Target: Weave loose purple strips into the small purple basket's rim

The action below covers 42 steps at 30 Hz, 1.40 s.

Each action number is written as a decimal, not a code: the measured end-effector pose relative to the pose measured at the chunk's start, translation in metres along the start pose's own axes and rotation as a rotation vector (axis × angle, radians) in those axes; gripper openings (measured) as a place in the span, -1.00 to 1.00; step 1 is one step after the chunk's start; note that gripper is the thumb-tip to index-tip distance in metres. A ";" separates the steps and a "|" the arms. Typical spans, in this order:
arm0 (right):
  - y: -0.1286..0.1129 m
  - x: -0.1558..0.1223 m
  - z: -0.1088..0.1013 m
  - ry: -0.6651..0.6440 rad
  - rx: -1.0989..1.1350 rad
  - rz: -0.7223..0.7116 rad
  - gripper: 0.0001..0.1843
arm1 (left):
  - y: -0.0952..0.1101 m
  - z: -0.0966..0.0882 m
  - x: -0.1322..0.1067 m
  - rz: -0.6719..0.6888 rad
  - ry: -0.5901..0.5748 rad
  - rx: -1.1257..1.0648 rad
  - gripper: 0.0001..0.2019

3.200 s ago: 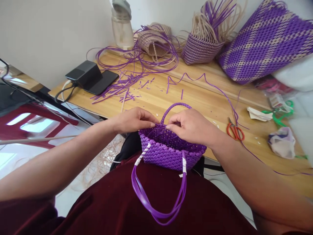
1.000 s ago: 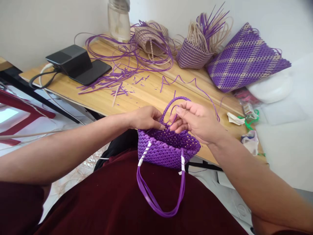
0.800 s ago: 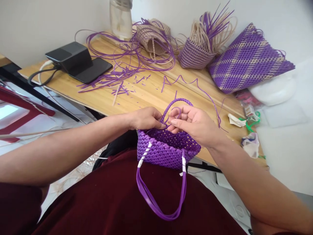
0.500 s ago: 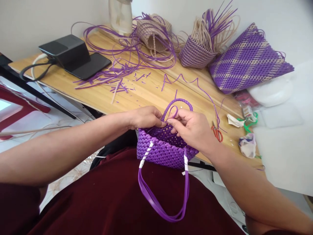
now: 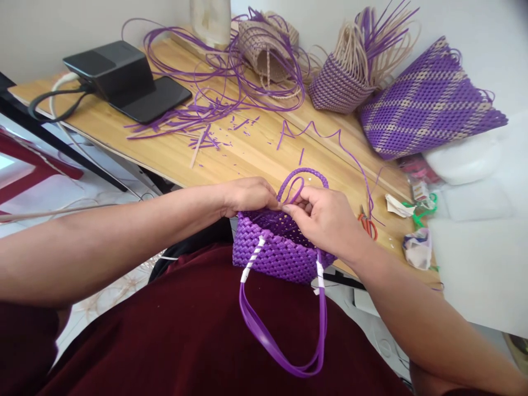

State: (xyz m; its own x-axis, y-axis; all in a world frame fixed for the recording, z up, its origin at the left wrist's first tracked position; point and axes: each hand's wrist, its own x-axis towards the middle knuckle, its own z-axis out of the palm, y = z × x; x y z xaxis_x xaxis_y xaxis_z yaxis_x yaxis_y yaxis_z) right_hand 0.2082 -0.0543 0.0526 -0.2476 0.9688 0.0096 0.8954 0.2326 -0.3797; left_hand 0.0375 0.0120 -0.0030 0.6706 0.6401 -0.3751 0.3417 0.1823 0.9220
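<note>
Now both hands meet at the far rim of a small purple basket (image 5: 277,250) resting on the person's lap at the table (image 5: 173,157) edge. Left hand (image 5: 247,195) pinches the rim; right hand (image 5: 325,217) pinches a thin purple strip (image 5: 293,187) looped beside the braided handle (image 5: 307,174). Red scissors (image 5: 368,224) lie near the right wrist.

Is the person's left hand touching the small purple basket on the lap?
Touching. The head view shows the left hand with its fingertips on the far rim of the small purple basket, beside the right hand.
</note>
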 end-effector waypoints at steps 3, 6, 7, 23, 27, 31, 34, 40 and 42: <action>0.001 0.001 0.000 0.010 -0.024 -0.011 -0.86 | 0.001 0.001 0.001 -0.043 0.015 -0.033 -0.83; 0.000 0.001 -0.001 0.016 -0.026 -0.015 -0.85 | 0.003 0.002 0.001 -0.084 0.033 -0.066 -0.83; -0.001 0.002 -0.001 0.011 -0.031 -0.014 -0.84 | 0.003 0.002 0.001 -0.097 0.037 -0.080 -0.84; -0.002 0.003 0.001 0.020 -0.049 0.006 -0.84 | -0.002 0.001 0.003 -0.186 0.067 -0.116 -0.79; -0.003 0.004 0.001 0.009 -0.067 0.013 -0.83 | 0.003 0.002 0.001 -0.204 0.078 -0.089 -0.82; -0.005 0.006 0.001 -0.032 -0.098 0.012 -0.85 | 0.005 0.003 0.000 -0.190 0.119 -0.006 -0.82; -0.007 0.008 -0.002 -0.078 -0.123 0.003 -0.88 | 0.003 0.003 0.000 -0.185 0.118 -0.019 -0.82; -0.008 0.010 -0.009 -0.102 -0.116 -0.021 -0.90 | 0.003 0.002 -0.001 -0.172 0.081 -0.090 -0.76; -0.007 0.009 -0.010 -0.090 -0.115 -0.021 -0.90 | 0.005 0.002 -0.001 -0.199 0.096 -0.051 -0.75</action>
State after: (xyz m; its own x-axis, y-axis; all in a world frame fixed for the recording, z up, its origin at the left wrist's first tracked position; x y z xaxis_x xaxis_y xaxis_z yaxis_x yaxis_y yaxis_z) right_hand 0.2029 -0.0461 0.0642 -0.2944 0.9532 -0.0683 0.9248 0.2662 -0.2717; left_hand 0.0398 0.0102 0.0015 0.5267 0.6557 -0.5410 0.4250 0.3480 0.8356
